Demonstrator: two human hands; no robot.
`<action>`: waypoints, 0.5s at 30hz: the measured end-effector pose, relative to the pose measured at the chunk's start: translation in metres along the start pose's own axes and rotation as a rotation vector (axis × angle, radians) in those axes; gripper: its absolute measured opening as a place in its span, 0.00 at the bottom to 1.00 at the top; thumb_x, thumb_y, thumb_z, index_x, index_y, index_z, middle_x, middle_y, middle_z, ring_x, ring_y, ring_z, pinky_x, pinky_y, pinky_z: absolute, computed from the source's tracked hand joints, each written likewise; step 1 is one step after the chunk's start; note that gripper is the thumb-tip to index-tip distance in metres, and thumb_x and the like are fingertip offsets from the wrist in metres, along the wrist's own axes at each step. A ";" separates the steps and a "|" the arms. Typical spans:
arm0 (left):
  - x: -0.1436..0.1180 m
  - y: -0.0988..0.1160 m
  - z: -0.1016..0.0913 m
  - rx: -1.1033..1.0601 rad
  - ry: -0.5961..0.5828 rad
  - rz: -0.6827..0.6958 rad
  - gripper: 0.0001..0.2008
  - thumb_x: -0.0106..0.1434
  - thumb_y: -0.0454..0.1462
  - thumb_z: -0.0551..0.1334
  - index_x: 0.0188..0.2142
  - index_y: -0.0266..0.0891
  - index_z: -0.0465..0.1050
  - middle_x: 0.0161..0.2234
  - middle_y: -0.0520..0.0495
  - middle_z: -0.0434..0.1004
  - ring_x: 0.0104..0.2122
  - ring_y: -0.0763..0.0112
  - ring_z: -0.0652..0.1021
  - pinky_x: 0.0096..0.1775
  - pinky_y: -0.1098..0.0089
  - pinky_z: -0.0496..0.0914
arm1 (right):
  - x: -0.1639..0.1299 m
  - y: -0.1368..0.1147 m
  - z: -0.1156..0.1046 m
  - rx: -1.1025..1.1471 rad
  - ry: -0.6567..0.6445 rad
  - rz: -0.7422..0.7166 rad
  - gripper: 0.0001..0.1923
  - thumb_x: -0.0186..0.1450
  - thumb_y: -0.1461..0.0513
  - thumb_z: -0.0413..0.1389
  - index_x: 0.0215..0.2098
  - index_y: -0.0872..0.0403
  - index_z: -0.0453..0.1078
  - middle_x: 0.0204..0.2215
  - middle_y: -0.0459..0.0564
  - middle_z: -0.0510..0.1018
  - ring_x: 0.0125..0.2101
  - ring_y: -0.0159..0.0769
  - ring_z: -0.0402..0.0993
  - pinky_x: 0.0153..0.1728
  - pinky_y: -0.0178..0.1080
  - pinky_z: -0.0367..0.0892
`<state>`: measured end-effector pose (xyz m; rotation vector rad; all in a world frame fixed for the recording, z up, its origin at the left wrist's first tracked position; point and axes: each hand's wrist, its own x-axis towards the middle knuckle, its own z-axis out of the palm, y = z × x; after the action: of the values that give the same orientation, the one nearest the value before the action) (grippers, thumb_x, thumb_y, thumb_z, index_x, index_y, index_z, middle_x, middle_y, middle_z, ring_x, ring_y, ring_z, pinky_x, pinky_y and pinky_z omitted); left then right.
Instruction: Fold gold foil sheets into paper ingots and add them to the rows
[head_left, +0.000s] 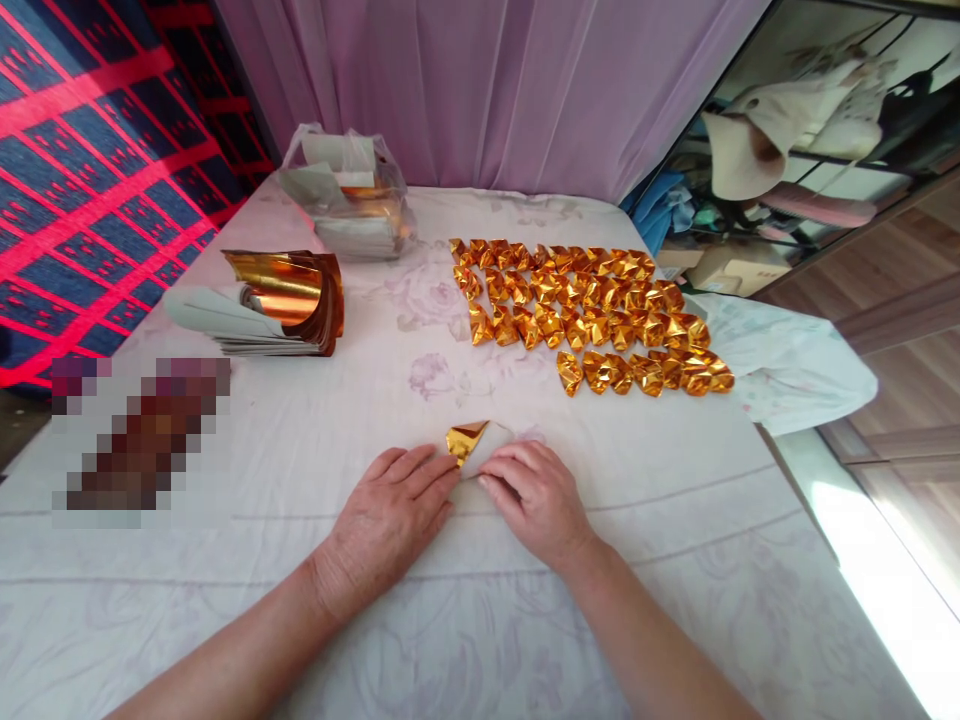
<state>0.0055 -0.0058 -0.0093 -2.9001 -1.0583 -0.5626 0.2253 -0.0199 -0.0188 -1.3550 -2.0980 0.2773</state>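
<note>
A small piece of gold foil paper (468,440) with a pale backing lies partly folded on the cloth-covered table, between my two hands. My left hand (397,495) rests flat, its fingertips against the paper's left edge. On the other side my right hand (541,495) pinches the pale part between thumb and fingers. Beyond them, to the right, folded gold foil ingots (592,295) stand in several rows. A stack of foil sheets (289,300), gold on one face and pale on the other, sits curled over at the left.
At the back left stands a clear plastic bag (349,195) with more sheets. A pale plastic bag (795,360) hangs at the table's right edge. Purple curtains (480,90) close off the back, and a shelf unit holds hats (750,150). A blurred patch (142,440) covers something at left.
</note>
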 end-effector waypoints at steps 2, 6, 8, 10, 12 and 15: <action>0.000 0.000 0.000 -0.011 -0.003 -0.005 0.14 0.71 0.37 0.54 0.49 0.39 0.75 0.50 0.46 0.79 0.50 0.59 0.75 0.50 0.58 0.67 | 0.000 0.000 0.001 -0.003 0.003 0.019 0.08 0.69 0.61 0.54 0.34 0.51 0.75 0.33 0.49 0.77 0.35 0.37 0.71 0.38 0.41 0.66; 0.001 0.000 0.001 -0.034 -0.018 -0.007 0.14 0.71 0.36 0.54 0.50 0.38 0.74 0.50 0.44 0.79 0.51 0.59 0.75 0.50 0.57 0.68 | 0.002 -0.001 0.003 0.003 0.025 0.042 0.08 0.68 0.61 0.55 0.33 0.52 0.74 0.31 0.49 0.77 0.34 0.37 0.71 0.38 0.41 0.67; 0.001 -0.001 0.001 -0.052 -0.018 -0.010 0.13 0.71 0.36 0.54 0.50 0.38 0.74 0.50 0.44 0.79 0.51 0.59 0.75 0.50 0.57 0.68 | 0.003 -0.002 0.003 0.007 0.027 0.059 0.07 0.68 0.62 0.55 0.32 0.52 0.74 0.30 0.48 0.76 0.33 0.37 0.71 0.38 0.40 0.67; 0.001 -0.001 0.001 -0.065 -0.016 -0.015 0.13 0.70 0.36 0.55 0.50 0.38 0.74 0.50 0.45 0.79 0.51 0.59 0.76 0.50 0.56 0.68 | 0.006 -0.003 0.002 0.002 0.019 0.080 0.08 0.67 0.62 0.55 0.30 0.52 0.73 0.29 0.47 0.76 0.33 0.36 0.72 0.38 0.40 0.67; 0.001 -0.001 0.001 -0.071 -0.014 -0.015 0.13 0.70 0.36 0.55 0.50 0.38 0.74 0.50 0.45 0.79 0.50 0.58 0.76 0.50 0.56 0.68 | 0.009 -0.004 0.000 -0.012 0.002 0.095 0.08 0.66 0.63 0.56 0.29 0.51 0.72 0.28 0.47 0.75 0.32 0.36 0.72 0.37 0.39 0.67; 0.000 -0.002 0.002 -0.074 -0.018 -0.016 0.13 0.69 0.36 0.56 0.50 0.38 0.74 0.50 0.45 0.79 0.50 0.57 0.76 0.50 0.56 0.68 | 0.013 -0.005 -0.001 -0.034 -0.030 0.110 0.07 0.65 0.63 0.57 0.28 0.51 0.72 0.28 0.46 0.75 0.32 0.35 0.72 0.37 0.38 0.66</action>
<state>0.0052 -0.0040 -0.0108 -2.9682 -1.0876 -0.5900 0.2183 -0.0109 -0.0108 -1.4971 -2.0639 0.3105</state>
